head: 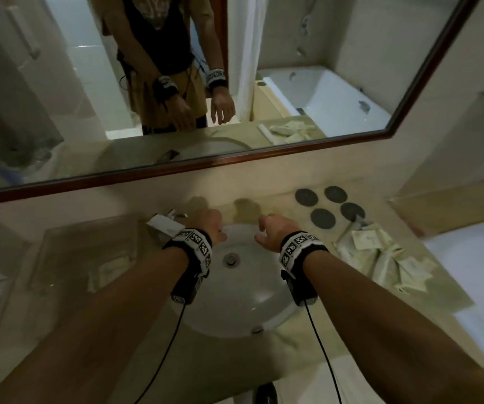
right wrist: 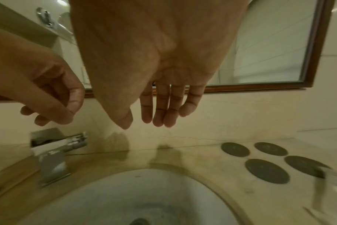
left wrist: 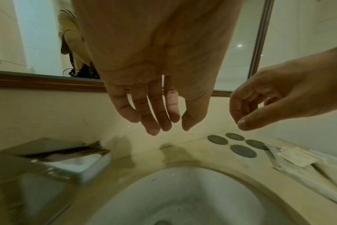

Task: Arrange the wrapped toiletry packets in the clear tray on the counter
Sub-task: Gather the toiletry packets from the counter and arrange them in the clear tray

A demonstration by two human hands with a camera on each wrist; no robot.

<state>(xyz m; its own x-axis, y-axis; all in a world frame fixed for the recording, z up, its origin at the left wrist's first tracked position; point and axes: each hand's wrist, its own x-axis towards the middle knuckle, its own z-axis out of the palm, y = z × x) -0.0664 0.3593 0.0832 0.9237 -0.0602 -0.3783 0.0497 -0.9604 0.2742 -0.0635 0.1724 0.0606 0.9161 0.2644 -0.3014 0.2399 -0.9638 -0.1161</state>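
Both hands, left hand [head: 210, 225] and right hand [head: 272, 230], hang empty over the sink [head: 264, 313], fingers relaxed. The packets [head: 386, 258] lie heaped right of it; the tray [head: 60, 237] sits left. Recommended: pick one packet at a time, carry across, lay flat.

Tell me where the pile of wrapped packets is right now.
In the head view the packets lie loose on the counter right of the sink, just in front of the four dark round coasters; neither hand touches them.

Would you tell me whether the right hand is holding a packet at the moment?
No, it is empty: the right hand hangs open over the sink, fingers straight, nothing between them.
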